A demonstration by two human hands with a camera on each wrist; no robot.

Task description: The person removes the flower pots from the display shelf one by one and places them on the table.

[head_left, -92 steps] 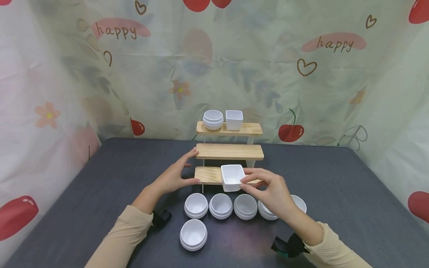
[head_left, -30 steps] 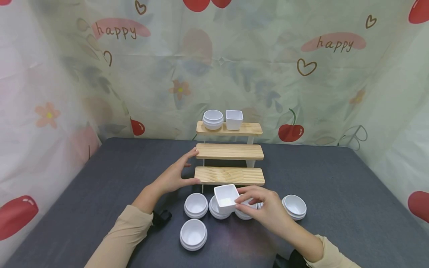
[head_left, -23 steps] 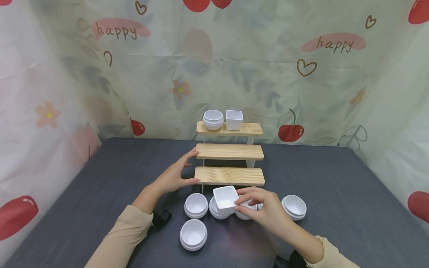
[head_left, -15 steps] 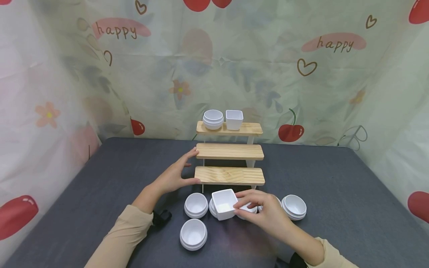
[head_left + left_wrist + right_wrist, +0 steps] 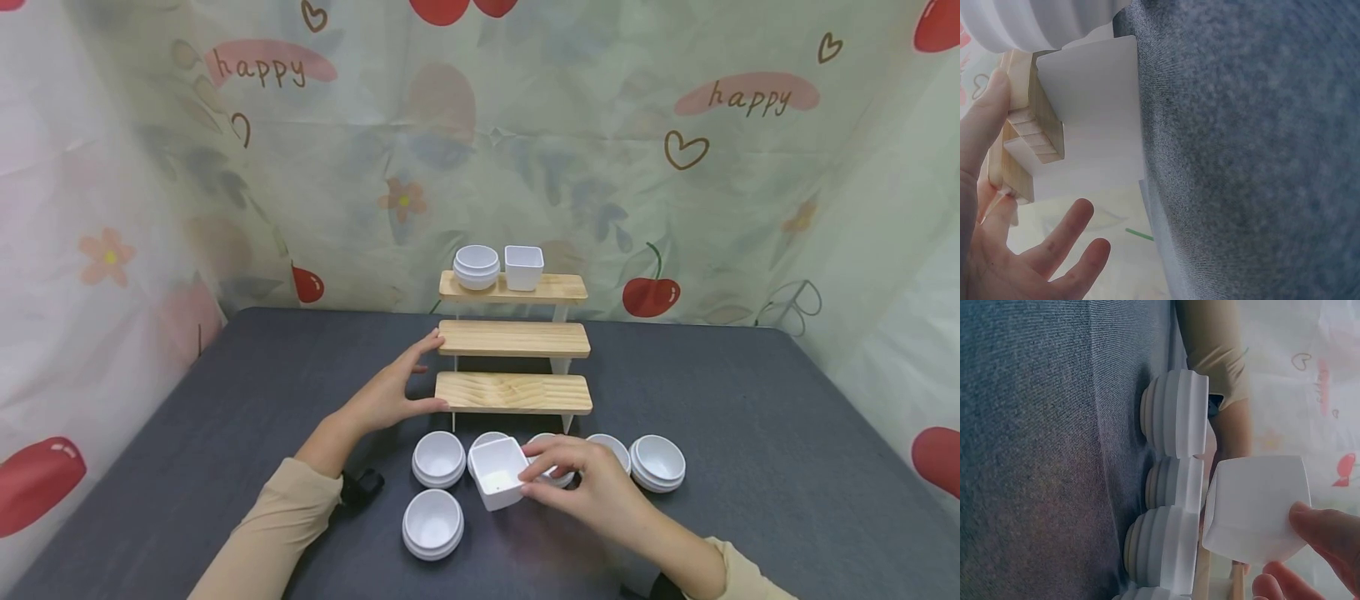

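In front of the wooden rack (image 5: 513,392), the right hand (image 5: 592,487) pinches a square white cup (image 5: 497,472).

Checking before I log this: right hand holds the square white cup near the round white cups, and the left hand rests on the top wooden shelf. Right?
Not quite. The left hand touches the middle and bottom tiers of the wooden stepped shelf, not the top, as the head view shows. The right hand does hold the square white cup near the round white cups.

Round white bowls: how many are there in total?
7. One on the top shelf; five in a row before the rack, two partly hidden by the right hand; one nearer.
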